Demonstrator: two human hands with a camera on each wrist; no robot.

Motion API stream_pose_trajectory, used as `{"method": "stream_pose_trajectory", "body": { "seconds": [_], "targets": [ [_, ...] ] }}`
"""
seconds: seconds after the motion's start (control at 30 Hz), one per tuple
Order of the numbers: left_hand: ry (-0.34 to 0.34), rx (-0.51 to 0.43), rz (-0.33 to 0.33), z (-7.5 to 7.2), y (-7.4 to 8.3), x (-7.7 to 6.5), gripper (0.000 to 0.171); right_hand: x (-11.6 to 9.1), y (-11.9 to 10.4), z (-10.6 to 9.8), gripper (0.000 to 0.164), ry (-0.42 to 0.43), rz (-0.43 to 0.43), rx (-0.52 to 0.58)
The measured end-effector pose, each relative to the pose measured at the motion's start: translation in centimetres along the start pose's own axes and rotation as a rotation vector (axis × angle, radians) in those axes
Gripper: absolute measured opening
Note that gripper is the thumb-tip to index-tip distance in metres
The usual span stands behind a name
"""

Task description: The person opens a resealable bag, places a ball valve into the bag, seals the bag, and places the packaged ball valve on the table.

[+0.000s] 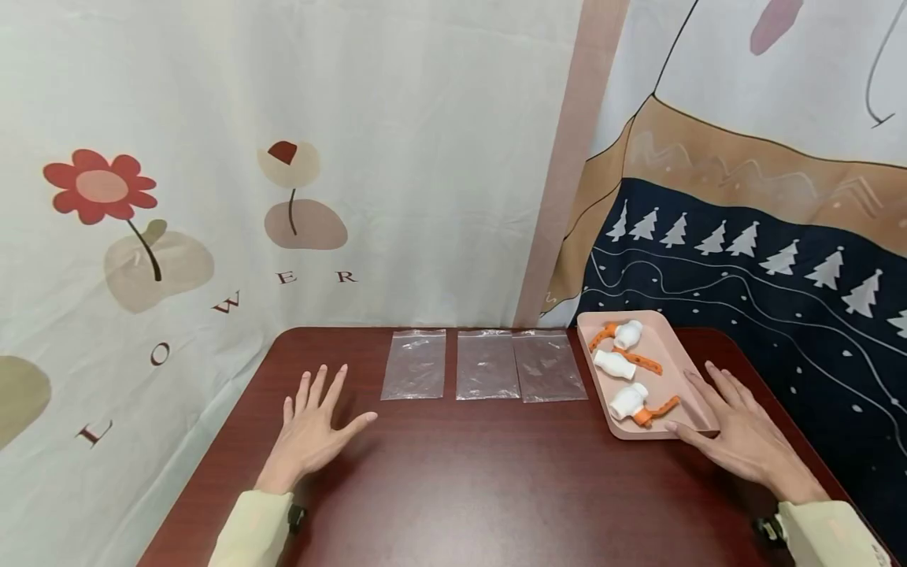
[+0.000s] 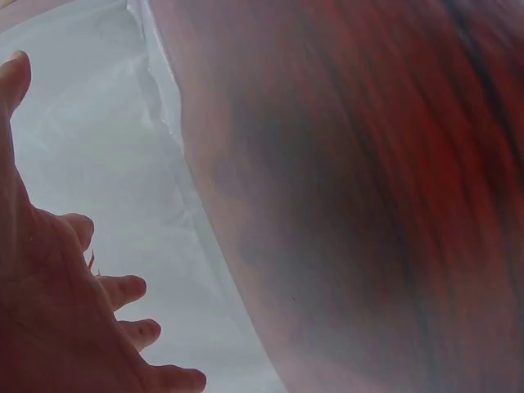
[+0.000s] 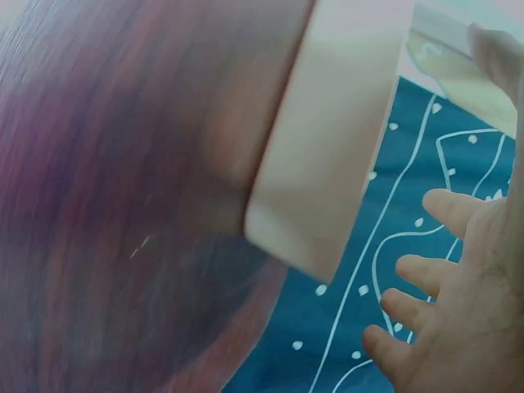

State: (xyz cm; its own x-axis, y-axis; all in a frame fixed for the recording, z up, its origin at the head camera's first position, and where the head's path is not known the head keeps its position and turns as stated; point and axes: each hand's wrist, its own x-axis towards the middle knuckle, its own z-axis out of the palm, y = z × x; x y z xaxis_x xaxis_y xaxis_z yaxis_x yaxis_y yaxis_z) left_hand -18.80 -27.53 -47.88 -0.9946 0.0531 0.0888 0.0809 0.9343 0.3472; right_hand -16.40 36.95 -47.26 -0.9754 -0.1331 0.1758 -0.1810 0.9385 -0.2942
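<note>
My left hand (image 1: 310, 433) hovers over the left side of the table with its fingers spread and straight, holding nothing. Its palm and fingertips also show in the left wrist view. At the right, my right hand (image 1: 749, 435) is spread beside the front right corner of a pink tray (image 1: 676, 342), its fingertips overlapping the rim in the head view. Inside the tray lie three white plastic valve-like fittings, a far one (image 1: 627, 335), a middle one (image 1: 613, 364) and a near one (image 1: 627, 400), each with an orange lever-like strip.
Three clear plastic bags, a left one (image 1: 414, 365), a middle one (image 1: 487, 365) and a right one (image 1: 549, 366), lie flat along the back of the dark red-brown table (image 1: 453, 488). A printed curtain (image 1: 425, 157) hangs behind and beside the table.
</note>
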Motion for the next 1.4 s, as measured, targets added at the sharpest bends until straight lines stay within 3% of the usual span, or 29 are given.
{"method": "stream_pose_trajectory", "body": {
  "seconds": [0.4, 0.87, 1.13, 1.4],
  "targets": [
    [-0.014, -0.104, 0.013, 0.3, 1.4, 0.8, 0.095, 0.3, -3.1, 0.1, 0.078, 0.045, -0.129, 0.030],
    [-0.024, -0.188, 0.044, 1.1, 2.9, 2.3, 0.094, -0.3, -5.9, 1.2, 0.071, 0.009, -0.174, 0.083],
    [-0.012, -0.207, 0.067, 1.5, 3.7, 3.7, 0.093, -0.2, -7.1, 2.0, 0.052, 0.024, -0.218, 0.113],
    [-0.008, -0.198, 0.097, 1.9, 5.1, 4.5, 0.086, 0.1, -7.9, 2.3, 0.028, 0.047, -0.257, 0.029]
  ]
}}
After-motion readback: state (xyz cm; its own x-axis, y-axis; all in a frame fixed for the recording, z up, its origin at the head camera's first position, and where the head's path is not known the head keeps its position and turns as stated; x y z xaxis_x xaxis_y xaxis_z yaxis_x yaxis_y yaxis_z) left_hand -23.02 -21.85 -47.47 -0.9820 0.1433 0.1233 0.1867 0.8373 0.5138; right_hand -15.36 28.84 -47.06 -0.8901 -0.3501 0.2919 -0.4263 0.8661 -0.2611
